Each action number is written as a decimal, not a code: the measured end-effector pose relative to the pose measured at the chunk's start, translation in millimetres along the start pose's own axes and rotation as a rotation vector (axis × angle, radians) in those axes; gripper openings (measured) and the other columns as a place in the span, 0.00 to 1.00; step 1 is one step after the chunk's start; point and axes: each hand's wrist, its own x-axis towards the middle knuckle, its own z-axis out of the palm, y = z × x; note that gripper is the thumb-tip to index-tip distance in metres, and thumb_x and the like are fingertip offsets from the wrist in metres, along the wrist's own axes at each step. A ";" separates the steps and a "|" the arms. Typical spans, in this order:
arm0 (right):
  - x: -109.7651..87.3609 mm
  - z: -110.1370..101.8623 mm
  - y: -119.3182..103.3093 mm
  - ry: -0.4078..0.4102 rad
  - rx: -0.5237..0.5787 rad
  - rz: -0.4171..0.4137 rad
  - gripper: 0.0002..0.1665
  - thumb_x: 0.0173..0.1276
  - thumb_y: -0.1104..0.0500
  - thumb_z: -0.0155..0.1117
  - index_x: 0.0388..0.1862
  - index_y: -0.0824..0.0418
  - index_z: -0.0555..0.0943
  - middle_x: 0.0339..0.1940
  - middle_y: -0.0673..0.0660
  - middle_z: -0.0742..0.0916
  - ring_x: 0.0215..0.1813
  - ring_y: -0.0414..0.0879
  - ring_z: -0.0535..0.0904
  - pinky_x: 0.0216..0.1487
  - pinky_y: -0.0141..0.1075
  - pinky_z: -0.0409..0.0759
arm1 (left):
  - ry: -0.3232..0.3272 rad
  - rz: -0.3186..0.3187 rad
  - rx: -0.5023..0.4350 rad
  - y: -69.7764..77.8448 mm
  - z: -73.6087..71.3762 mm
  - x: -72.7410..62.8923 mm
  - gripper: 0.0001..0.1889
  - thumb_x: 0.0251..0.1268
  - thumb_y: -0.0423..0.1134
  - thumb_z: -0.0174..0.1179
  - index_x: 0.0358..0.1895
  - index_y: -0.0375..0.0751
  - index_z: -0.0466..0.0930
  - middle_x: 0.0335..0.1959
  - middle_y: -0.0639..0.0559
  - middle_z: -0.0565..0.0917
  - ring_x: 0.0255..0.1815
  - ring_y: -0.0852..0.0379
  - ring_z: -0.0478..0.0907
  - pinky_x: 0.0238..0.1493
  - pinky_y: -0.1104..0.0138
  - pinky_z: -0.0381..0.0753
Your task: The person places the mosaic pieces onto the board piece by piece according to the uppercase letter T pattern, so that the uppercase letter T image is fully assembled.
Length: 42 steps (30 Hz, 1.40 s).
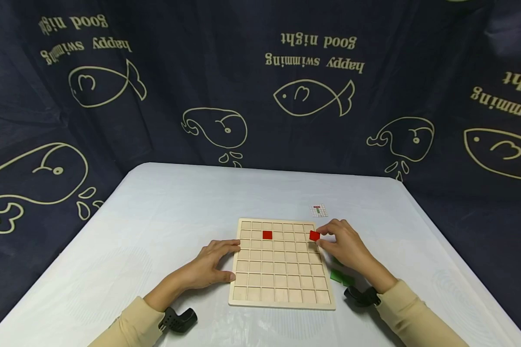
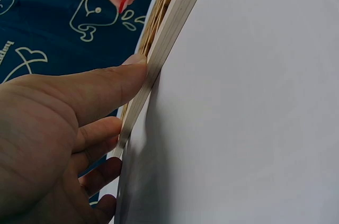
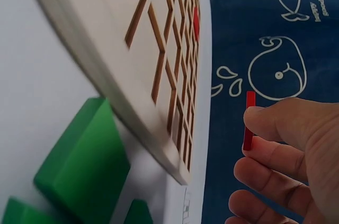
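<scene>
A wooden grid board (image 1: pixel 267 267) lies on the table, with one red square tile (image 1: pixel 267 235) set in a cell of its second row from the far side. My right hand (image 1: pixel 340 243) pinches another red tile (image 1: pixel 314 235) by its edge between thumb and fingers, over the board's right side. In the right wrist view that held tile (image 3: pixel 249 121) is seen edge-on. My left hand (image 1: pixel 210 265) rests at the board's left edge, thumb and fingertips touching the rim. In the left wrist view its thumb (image 2: pixel 114 86) lies against the board's side.
Several green tiles (image 1: pixel 336 275) lie right of the board, partly beneath my right forearm. A small printed pattern card (image 1: pixel 319 210) sits beyond the board's far right corner. The white-covered table (image 1: pixel 191 193) ends at a dark patterned cloth (image 1: pixel 260 135).
</scene>
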 end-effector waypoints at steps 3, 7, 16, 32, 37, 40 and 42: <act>1.6 0.5 -2.8 -0.003 0.006 -0.009 0.12 0.55 0.59 0.69 0.40 0.59 0.85 0.37 0.52 0.84 0.42 0.47 0.74 0.39 0.39 0.72 | -0.002 0.005 -0.002 0.0 -0.4 0.3 0.34 0.54 0.47 0.67 0.64 0.39 0.68 0.71 0.46 0.64 0.70 0.43 0.59 0.64 0.42 0.53; 3.8 2.5 -6.5 -0.013 0.005 -0.011 0.12 0.56 0.59 0.69 0.41 0.58 0.85 0.37 0.51 0.84 0.43 0.47 0.74 0.41 0.40 0.73 | -0.004 0.004 -0.005 -0.2 -0.1 0.5 0.34 0.54 0.47 0.67 0.64 0.39 0.68 0.71 0.46 0.64 0.70 0.43 0.58 0.64 0.42 0.53; 7.8 7.2 -11.6 -0.014 0.026 -0.018 0.12 0.56 0.60 0.69 0.41 0.57 0.85 0.36 0.51 0.84 0.43 0.47 0.74 0.40 0.40 0.73 | 0.000 -0.003 -0.002 -0.4 1.0 0.4 0.33 0.54 0.46 0.67 0.64 0.40 0.68 0.71 0.47 0.64 0.69 0.44 0.59 0.65 0.42 0.53; 18.4 14.5 -23.9 -0.033 0.051 -0.058 0.13 0.57 0.59 0.69 0.43 0.58 0.84 0.37 0.53 0.83 0.41 0.48 0.72 0.36 0.34 0.68 | 0.000 -0.016 0.001 0.4 1.1 0.3 0.34 0.54 0.46 0.67 0.64 0.39 0.68 0.71 0.48 0.64 0.69 0.45 0.59 0.64 0.43 0.54; 21.5 16.9 -28.3 -0.042 0.060 -0.067 0.13 0.58 0.59 0.68 0.43 0.58 0.84 0.36 0.52 0.82 0.40 0.46 0.72 0.37 0.35 0.69 | -0.001 -0.016 0.002 0.4 0.9 0.3 0.34 0.54 0.46 0.67 0.64 0.39 0.68 0.71 0.48 0.64 0.69 0.45 0.60 0.64 0.43 0.54; 23.3 18.5 -31.4 -0.052 0.061 -0.067 0.13 0.58 0.59 0.68 0.43 0.58 0.84 0.36 0.52 0.82 0.41 0.45 0.72 0.38 0.35 0.70 | 0.000 -0.014 0.006 0.0 1.0 0.3 0.34 0.54 0.47 0.67 0.64 0.40 0.68 0.71 0.48 0.64 0.69 0.45 0.60 0.64 0.43 0.54; 24.3 19.8 -32.6 -0.057 0.059 -0.066 0.13 0.58 0.59 0.67 0.43 0.58 0.84 0.36 0.51 0.82 0.41 0.45 0.72 0.39 0.36 0.70 | 0.001 -0.013 0.008 -0.2 1.2 0.2 0.34 0.54 0.47 0.67 0.64 0.40 0.68 0.71 0.48 0.64 0.69 0.45 0.60 0.64 0.43 0.54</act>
